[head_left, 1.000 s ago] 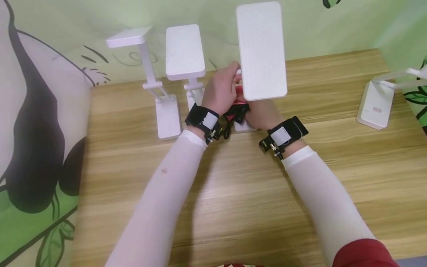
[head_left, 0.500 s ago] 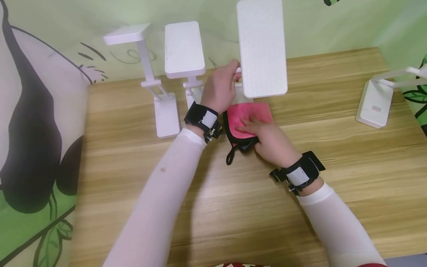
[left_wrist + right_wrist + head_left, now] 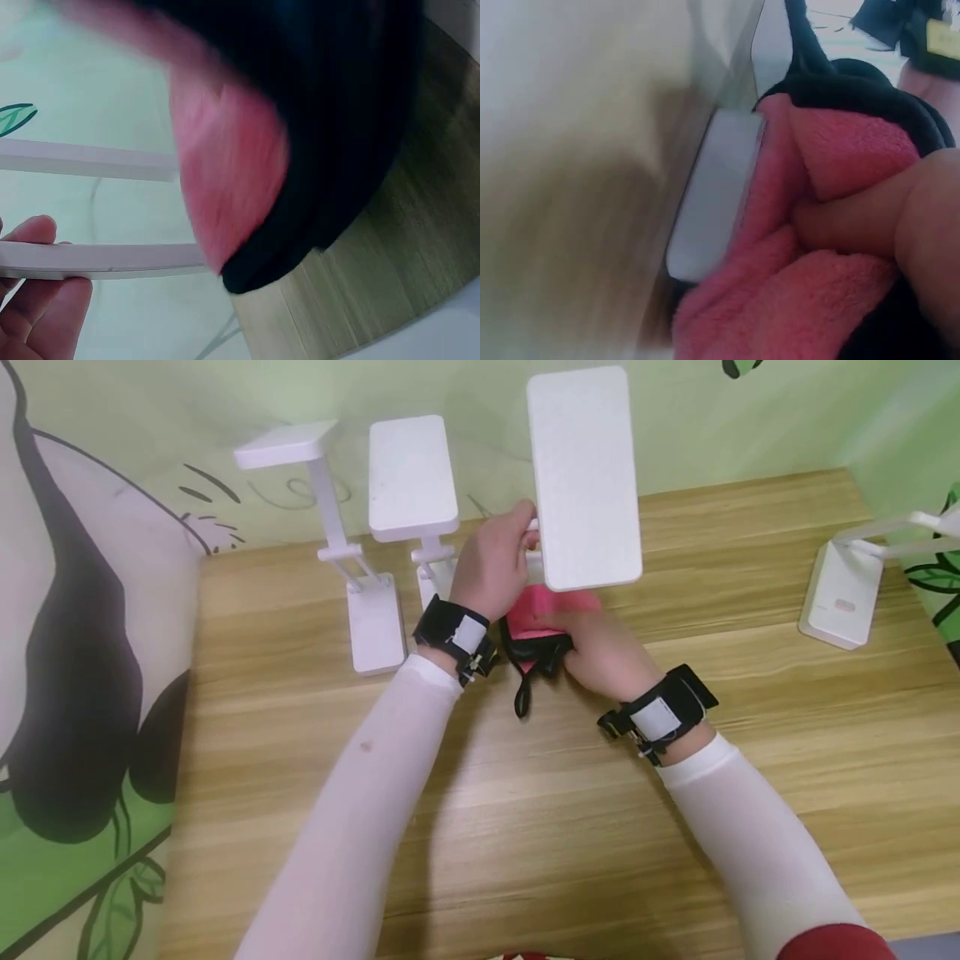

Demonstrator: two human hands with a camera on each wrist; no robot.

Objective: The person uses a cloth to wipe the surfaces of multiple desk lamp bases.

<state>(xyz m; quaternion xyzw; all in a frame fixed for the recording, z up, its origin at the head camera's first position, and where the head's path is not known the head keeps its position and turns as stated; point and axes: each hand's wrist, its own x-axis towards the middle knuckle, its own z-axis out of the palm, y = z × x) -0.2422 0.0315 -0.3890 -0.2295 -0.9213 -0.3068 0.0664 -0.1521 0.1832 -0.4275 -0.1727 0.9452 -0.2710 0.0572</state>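
Note:
A white desk lamp (image 3: 585,477) with a flat rectangular head stands in front of me. My left hand (image 3: 491,560) pinches one of its thin support arms (image 3: 142,257) between thumb and fingers. Under the lamp head, my right hand (image 3: 611,652) holds a bunched pink cloth (image 3: 551,600) with black edging and a hanging loop. In the right wrist view the thumb (image 3: 855,225) sinks into the plush folds, right beside the white lamp base (image 3: 716,187). The lamp head and the cloth hide most of that base in the head view.
Two more white desk lamps stand to the left, one at the far left (image 3: 375,627) and one nearer (image 3: 412,477). Another lamp (image 3: 843,597) lies folded lower at the right. Behind the wooden table (image 3: 525,827) rises a painted green wall (image 3: 735,427).
My right hand drew the cloth from the lamp base toward me, opening its pink face, then pushed it forward again, bunched. My left hand kept its hold on the lamp arm.

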